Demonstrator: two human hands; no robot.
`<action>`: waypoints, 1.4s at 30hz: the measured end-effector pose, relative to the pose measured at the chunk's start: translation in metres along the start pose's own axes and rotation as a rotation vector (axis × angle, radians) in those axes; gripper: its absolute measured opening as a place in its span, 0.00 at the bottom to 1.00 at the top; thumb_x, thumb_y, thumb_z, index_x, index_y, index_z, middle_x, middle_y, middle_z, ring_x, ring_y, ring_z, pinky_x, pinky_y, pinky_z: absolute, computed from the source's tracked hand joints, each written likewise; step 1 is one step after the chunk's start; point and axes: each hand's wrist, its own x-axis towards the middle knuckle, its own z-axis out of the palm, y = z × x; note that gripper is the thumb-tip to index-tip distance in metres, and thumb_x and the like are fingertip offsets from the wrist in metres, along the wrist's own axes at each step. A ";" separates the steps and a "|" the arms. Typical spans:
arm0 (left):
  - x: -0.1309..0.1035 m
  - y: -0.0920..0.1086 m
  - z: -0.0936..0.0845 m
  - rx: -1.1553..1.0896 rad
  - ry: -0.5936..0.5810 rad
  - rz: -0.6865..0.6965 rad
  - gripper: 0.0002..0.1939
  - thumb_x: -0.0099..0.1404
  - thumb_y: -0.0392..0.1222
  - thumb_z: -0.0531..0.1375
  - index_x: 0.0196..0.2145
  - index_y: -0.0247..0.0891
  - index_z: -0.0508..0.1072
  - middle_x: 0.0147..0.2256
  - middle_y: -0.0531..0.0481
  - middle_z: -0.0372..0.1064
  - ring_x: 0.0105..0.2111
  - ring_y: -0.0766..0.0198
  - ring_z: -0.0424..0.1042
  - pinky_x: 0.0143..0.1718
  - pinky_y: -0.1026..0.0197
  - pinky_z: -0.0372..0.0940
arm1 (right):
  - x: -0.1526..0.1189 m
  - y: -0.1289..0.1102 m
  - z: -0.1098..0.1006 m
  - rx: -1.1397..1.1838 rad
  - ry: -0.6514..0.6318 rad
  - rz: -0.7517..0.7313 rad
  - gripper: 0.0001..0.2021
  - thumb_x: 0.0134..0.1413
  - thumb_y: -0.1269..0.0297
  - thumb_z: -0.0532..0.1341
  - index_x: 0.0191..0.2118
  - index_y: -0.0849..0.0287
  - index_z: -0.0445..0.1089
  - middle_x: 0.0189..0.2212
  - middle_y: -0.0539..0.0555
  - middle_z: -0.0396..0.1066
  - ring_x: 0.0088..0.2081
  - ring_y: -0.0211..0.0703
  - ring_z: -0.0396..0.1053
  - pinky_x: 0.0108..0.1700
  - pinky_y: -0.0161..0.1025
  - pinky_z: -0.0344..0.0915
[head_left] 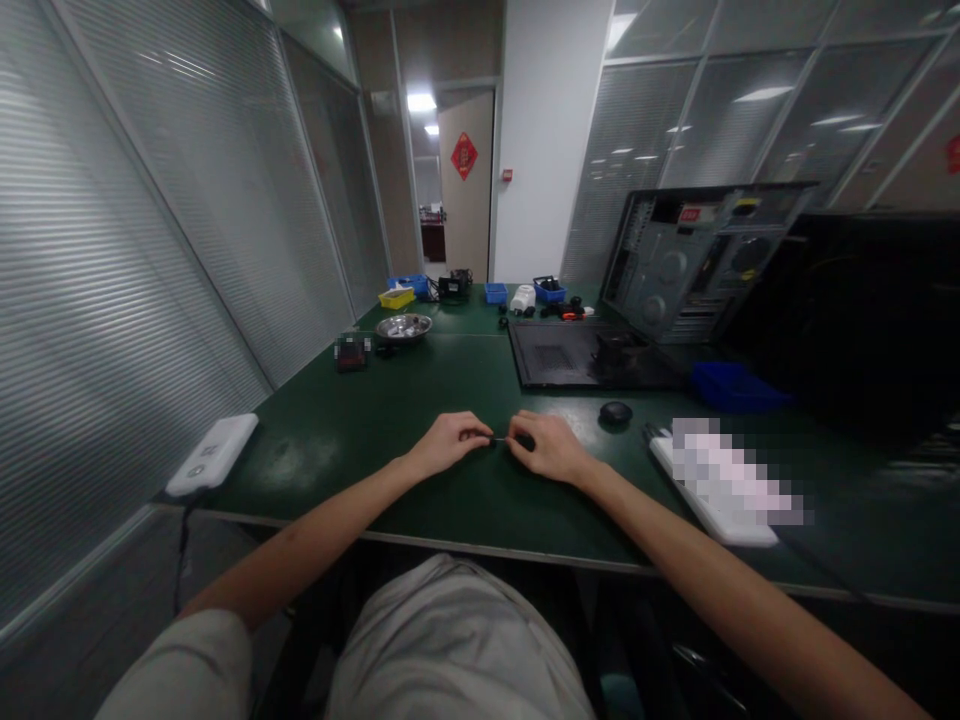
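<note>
My left hand (pixel 452 441) and my right hand (pixel 545 445) face each other just above the green table (pixel 450 510), near its front edge. Between their fingertips is a small dark piece (pixel 493 441) with a thin, light shaft reaching to the right hand. The left fingers pinch the dark end. Closed fingers of the right hand hold the other side, where something dark shows in the grip. The piece is too small to name. A black mouse-like object (pixel 616 412) lies to the right of the right hand.
An open computer case (pixel 675 265) stands at the back right, with a black panel (pixel 555 355) before it. A metal dish (pixel 403 327) sits at the back left. White devices lie left (pixel 214 455) and right (pixel 705 490). A blue tray (pixel 739 388) is right.
</note>
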 end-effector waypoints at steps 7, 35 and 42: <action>-0.002 0.002 -0.002 -0.033 0.035 0.024 0.11 0.68 0.45 0.64 0.43 0.40 0.83 0.42 0.45 0.77 0.41 0.58 0.74 0.46 0.58 0.65 | 0.000 -0.002 0.002 0.018 0.005 -0.017 0.05 0.65 0.61 0.59 0.39 0.54 0.71 0.36 0.51 0.71 0.34 0.41 0.68 0.35 0.36 0.54; 0.001 -0.011 0.005 -0.151 0.135 -0.054 0.11 0.63 0.48 0.68 0.40 0.40 0.83 0.41 0.46 0.78 0.38 0.61 0.75 0.41 0.60 0.67 | 0.005 -0.012 0.007 -0.016 -0.067 -0.098 0.07 0.71 0.59 0.54 0.46 0.53 0.68 0.41 0.51 0.72 0.36 0.40 0.69 0.35 0.36 0.53; 0.019 -0.030 0.001 0.080 0.072 0.011 0.08 0.65 0.45 0.66 0.39 0.41 0.83 0.38 0.47 0.74 0.38 0.60 0.72 0.42 0.58 0.65 | 0.002 -0.011 0.004 -0.041 -0.038 -0.086 0.08 0.71 0.59 0.54 0.46 0.54 0.69 0.41 0.51 0.71 0.35 0.39 0.68 0.34 0.36 0.52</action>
